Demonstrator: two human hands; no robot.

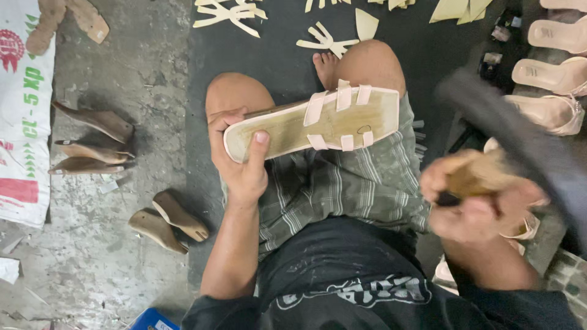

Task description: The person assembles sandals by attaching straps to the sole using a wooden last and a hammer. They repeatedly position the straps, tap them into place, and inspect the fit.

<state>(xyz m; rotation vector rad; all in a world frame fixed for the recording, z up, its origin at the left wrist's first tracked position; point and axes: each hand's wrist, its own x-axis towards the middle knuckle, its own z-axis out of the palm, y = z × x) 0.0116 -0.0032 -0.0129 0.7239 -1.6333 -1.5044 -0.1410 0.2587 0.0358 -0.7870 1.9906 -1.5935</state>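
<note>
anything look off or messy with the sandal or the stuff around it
Nothing damaged on the sandal in the left hand. The wooden shoe lasts lie tipped over on the floor, and the right hand is motion-blurred.

Three brown wooden shoe lasts (92, 142) are seen lying in a row on the grey concrete floor (122, 61), left of a black floor mat (275, 36). Two more brown lasts (168, 221) are seen lower down, touching each other. A white printed woven sack (24, 116) is laid along the left edge. Pale beige cut strap pieces (327, 41) are scattered on the mat. Cream finished sandals (559, 76) are lined up at the right.
</note>
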